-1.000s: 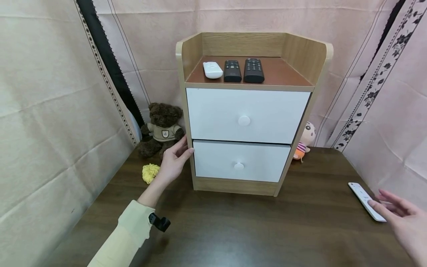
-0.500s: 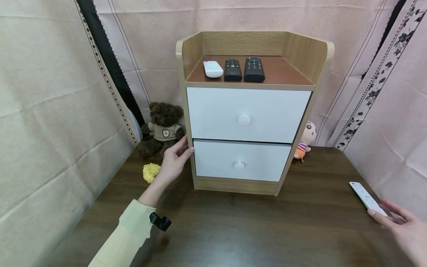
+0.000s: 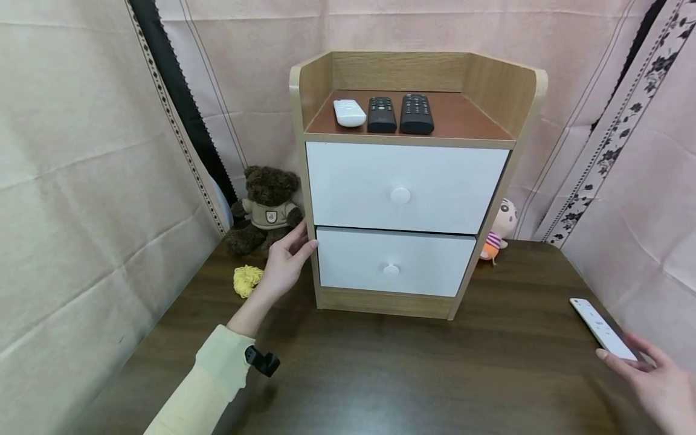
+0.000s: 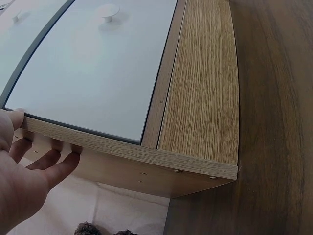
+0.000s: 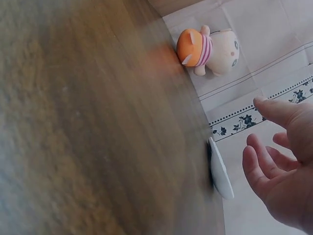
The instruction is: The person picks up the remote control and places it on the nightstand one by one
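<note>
A small wooden drawer cabinet (image 3: 386,305) with two white drawer fronts stands on the brown table. My left hand (image 3: 283,266) holds its left front edge, thumb on the front and fingers spread along the outer side wall. At the table's right, a slim white remote control (image 3: 600,326) lies button side up. My right hand (image 3: 649,377) is around its near end, thumb at the left edge and fingers at the right. In the right wrist view, the fingers (image 5: 252,161) are loosely bent, with a gap between them and the remote.
Atop the cabinet lie a white remote (image 3: 349,113) and two black ones (image 3: 381,115). A brown teddy bear (image 3: 270,208) and a yellow fluffy ball (image 3: 247,280) are left of the cabinet. A plush doll (image 3: 497,232) sits behind it at right. Fabric curtains surround the table.
My right hand has moved down around the white remote's near end, its thumb and fingers now beside it. The left hand stays at the cabinet edge.
</note>
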Demonstrator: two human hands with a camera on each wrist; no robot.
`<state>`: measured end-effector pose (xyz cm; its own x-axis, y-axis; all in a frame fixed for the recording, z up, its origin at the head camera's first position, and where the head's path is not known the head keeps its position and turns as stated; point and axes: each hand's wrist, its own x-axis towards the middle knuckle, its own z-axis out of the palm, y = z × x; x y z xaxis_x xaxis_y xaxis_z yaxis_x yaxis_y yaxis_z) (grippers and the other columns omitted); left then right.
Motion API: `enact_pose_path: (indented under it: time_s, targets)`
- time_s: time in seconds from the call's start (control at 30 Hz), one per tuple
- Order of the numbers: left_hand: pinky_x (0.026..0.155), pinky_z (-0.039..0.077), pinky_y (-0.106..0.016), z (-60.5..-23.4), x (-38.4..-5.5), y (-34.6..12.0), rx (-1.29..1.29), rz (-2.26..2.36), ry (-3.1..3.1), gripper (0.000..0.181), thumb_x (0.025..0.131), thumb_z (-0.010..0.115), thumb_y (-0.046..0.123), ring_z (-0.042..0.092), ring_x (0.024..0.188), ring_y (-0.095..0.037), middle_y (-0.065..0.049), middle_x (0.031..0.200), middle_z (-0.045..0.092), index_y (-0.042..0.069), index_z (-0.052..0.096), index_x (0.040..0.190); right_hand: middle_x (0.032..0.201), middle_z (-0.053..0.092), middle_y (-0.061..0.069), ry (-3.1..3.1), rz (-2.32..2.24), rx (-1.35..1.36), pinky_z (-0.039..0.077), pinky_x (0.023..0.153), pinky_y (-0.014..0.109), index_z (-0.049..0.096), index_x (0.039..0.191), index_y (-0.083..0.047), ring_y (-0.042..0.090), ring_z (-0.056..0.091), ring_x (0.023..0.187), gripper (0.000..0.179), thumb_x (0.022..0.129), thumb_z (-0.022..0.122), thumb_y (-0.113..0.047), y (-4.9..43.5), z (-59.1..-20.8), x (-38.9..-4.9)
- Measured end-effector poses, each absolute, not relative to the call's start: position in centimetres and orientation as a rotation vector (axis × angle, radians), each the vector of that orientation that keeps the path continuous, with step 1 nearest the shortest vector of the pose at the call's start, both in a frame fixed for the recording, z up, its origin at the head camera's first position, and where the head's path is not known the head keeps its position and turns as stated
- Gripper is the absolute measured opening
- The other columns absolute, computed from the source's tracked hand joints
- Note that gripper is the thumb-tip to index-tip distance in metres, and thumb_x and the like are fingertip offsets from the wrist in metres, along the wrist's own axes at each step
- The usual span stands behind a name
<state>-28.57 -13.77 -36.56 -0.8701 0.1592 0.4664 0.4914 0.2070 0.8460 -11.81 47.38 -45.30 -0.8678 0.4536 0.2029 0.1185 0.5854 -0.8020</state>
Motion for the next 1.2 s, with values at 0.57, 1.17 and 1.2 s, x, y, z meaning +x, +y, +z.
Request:
enact_pose_path:
  time_s: [0.57,1.17,1.2]
  targets:
    - [0.106,0.048,-0.041,-36.6,-28.5,-13.7,-0.615,-1.748,-2.194,0.059,0.105,0.062,0.014,0.052,0.136,-0.029,-0.011,0.155,0.048,0.010,0.038,0.159,0.071,0.073,-0.001,-2.623,1.054,-0.496,0.040,0.056,0.013,0.035,0.149,0.015,-0.012,0.055,0.062,0.084,0.094,0.078,-0.032,47.9,-46.1,-12.3]
    - [0.104,0.050,-0.038,-36.5,-28.5,-13.8,-0.618,-1.746,-2.185,0.058,0.105,0.062,0.014,0.054,0.134,-0.030,-0.013,0.153,0.050,0.010,0.039,0.158,0.082,0.074,0.021,-2.651,1.033,-0.615,0.042,0.053,0.016,0.034,0.150,0.016,0.003,0.064,0.056,0.083,0.097,0.073,-0.036,48.2,-47.3,-13.3]
    - [0.103,0.050,-0.038,-36.5,-28.5,-13.8,-0.613,-1.748,-2.185,0.058,0.105,0.062,0.014,0.054,0.134,-0.030,-0.013,0.152,0.050,0.010,0.039,0.158,0.081,0.075,0.021,-2.654,1.027,-0.615,0.041,0.053,0.016,0.034,0.150,0.016,0.003,0.064,0.055,0.084,0.097,0.073,-0.036,48.2,-47.3,-13.3]
